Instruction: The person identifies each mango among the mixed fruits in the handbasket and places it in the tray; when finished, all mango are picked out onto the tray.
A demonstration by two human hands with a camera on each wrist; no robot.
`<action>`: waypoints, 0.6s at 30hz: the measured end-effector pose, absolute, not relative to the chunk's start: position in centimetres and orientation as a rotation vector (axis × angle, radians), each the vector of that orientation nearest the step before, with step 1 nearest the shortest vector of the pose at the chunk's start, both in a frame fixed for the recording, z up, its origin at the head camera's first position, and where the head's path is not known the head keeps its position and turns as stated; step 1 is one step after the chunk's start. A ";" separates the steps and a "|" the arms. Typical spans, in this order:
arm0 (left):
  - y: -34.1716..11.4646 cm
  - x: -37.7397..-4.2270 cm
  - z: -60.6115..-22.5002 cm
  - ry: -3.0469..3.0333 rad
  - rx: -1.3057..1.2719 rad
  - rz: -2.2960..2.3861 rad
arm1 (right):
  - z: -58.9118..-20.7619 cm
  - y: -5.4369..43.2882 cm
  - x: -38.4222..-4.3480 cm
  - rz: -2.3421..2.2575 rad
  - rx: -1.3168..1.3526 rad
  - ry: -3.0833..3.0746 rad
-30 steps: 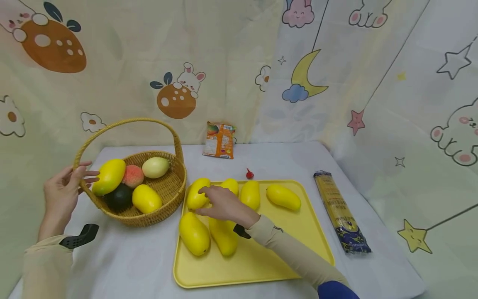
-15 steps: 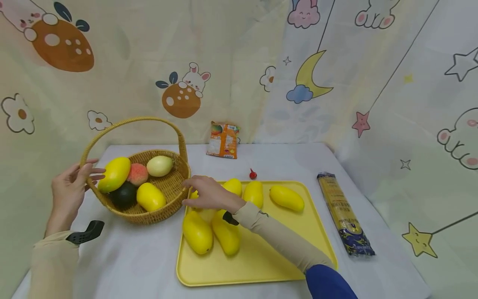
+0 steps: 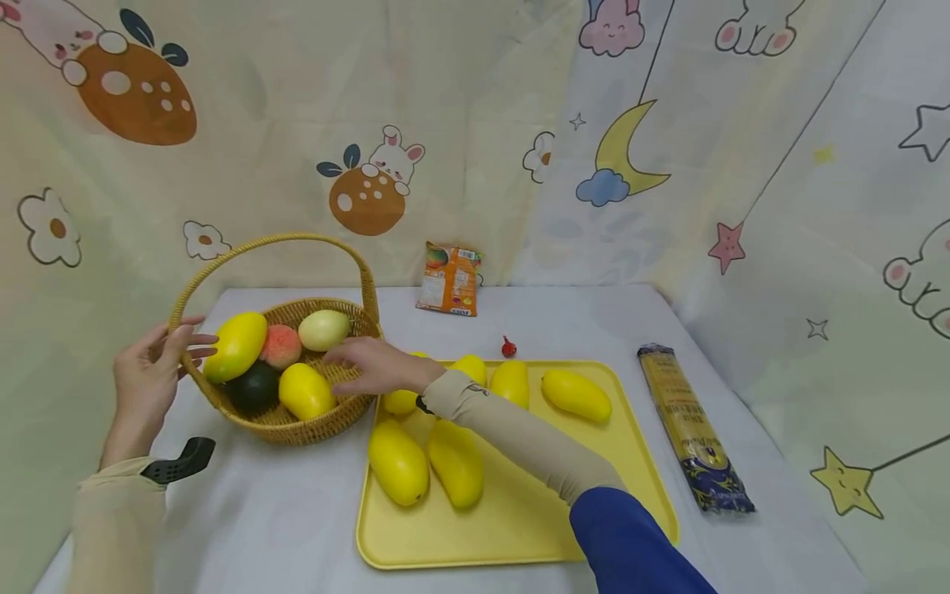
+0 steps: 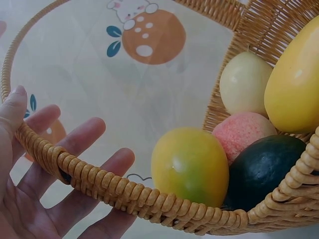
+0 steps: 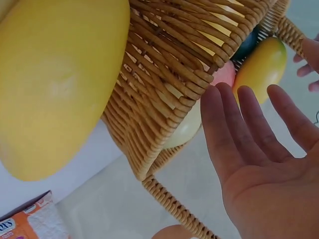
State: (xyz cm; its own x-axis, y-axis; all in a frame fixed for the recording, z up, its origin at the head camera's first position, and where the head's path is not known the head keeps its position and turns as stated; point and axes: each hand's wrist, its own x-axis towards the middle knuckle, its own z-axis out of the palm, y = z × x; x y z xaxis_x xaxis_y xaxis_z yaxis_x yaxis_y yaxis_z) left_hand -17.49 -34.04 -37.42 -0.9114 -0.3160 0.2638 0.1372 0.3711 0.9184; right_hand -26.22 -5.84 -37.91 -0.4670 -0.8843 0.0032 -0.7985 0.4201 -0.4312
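Observation:
My left hand [image 3: 148, 379] holds the wicker basket [image 3: 319, 427] at the left foot of its handle, thumb on one side and spread fingers on the other. Inside lie a yellow-green mango [image 3: 237, 346], a pink peach [image 3: 281, 346], a dark avocado-like fruit [image 3: 255, 388], a pale green oval fruit [image 3: 324, 330] and a yellow mango [image 3: 306, 392]. Over the basket's right side is my right hand [image 3: 378, 365], beside that yellow mango. Its fingers look straight in the right wrist view, with nothing held. Several mangoes [image 3: 398, 464] lie on the yellow tray [image 3: 534, 520]; my right arm partly covers some.
An orange snack packet [image 3: 450, 280] leans against the back curtain. A small red object [image 3: 508, 346] sits behind the tray. To the tray's right lies a long pack of spaghetti [image 3: 696, 429]. The table [image 3: 260, 511] has a white cover.
My right hand has travelled left from above the tray's mangoes to over the basket. My left hand keeps its place on the handle. The whole head view has shifted slightly.

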 end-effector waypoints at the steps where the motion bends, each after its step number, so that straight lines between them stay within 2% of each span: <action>1: -34.0 -17.5 -37.5 -2.244 0.158 -1.554 | -38.0 -6.2 -26.4 -0.537 -1.483 2.450; 7: -34.1 -17.6 -37.4 -2.243 0.157 -1.565 | -38.3 -8.2 -27.0 -0.380 -1.510 2.500; 18: -34.0 -17.5 -37.5 -2.244 0.158 -1.554 | -39.1 -11.1 -27.8 -0.233 -1.371 2.557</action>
